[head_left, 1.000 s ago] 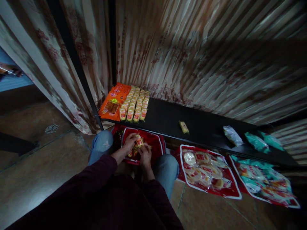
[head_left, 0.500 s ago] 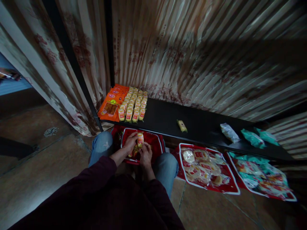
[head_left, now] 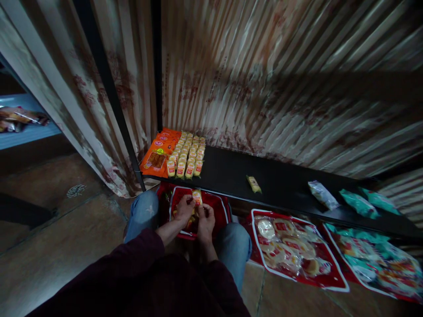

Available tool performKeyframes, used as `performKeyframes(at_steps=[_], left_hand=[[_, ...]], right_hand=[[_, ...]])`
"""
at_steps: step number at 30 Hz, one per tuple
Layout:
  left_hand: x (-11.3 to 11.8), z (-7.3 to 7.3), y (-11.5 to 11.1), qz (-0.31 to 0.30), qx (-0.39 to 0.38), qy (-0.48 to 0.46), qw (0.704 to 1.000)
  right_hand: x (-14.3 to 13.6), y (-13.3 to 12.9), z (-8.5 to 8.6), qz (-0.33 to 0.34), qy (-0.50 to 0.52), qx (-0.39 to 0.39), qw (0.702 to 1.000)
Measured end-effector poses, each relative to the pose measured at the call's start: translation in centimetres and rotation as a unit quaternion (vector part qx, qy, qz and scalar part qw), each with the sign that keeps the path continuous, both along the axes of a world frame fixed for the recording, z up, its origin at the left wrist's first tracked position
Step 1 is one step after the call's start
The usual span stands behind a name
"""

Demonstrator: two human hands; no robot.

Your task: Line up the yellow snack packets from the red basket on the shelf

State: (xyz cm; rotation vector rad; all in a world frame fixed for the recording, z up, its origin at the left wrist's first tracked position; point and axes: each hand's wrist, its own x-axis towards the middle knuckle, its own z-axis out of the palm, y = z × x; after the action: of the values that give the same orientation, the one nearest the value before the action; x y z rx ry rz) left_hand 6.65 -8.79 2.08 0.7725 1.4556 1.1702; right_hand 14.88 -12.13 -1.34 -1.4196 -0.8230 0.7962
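A small yellow packaged snack [head_left: 197, 197] is pinched between my two hands over a red basket [head_left: 222, 212] with a white rim. My left hand [head_left: 184, 208] grips its left side and my right hand [head_left: 206, 219] holds its lower right side. More yellow packets lie in the basket beneath, partly hidden by my hands. On the black shelf [head_left: 224, 169] beyond, rows of similar yellow packets [head_left: 187, 156] stand beside orange packages [head_left: 157, 154] at the left end. A lone yellow packet [head_left: 254, 184] lies mid-shelf.
Right of my knee are a red basket of round wrapped snacks [head_left: 291, 244] and another with teal packages [head_left: 380, 259]. A white packet [head_left: 323, 195] and teal packets [head_left: 360, 203] rest on the shelf's right part. Black posts and patterned curtains [head_left: 214, 79] border it.
The whole view has shifted, with the shelf and baskets now lower in the picture. Both hands still hold the yellow snack, whose top now tips slightly farther from me.
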Motion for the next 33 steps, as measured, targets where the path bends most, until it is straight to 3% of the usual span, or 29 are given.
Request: performKeyframes(at_steps=[5,12,16,21,27,33], left_hand=[[0.5,0.7,-0.9,-0.024,0.026,-0.081,0.996],[0.9,2.3,-1.2,-0.024,-0.002,-0.167,0.986],[0.9,2.4,-1.1,-0.017,-0.030,-0.224,0.974],[0.2,2.0,-0.7,-0.030,-0.081,-0.300,0.950],[-0.5,1.6,-0.6,-0.015,-0.114,-0.401,0.909],[-0.6,1.8,-0.4,0.001,-0.158,-0.443,0.882]], right_hand=[[-0.1,0.0,1.0,-0.013,-0.066,0.004,0.998],[-0.1,-0.4,2.1,0.001,-0.229,0.040,0.973],[-0.5,-0.6,2.8,0.024,-0.271,0.066,0.960],[-0.7,-1.1,3.3,0.040,-0.268,0.087,0.959],[-0.4,-0.8,3.1,0.018,-0.230,0.056,0.971],[-0.9,-0.8,3.5,0.036,-0.229,0.045,0.972]])
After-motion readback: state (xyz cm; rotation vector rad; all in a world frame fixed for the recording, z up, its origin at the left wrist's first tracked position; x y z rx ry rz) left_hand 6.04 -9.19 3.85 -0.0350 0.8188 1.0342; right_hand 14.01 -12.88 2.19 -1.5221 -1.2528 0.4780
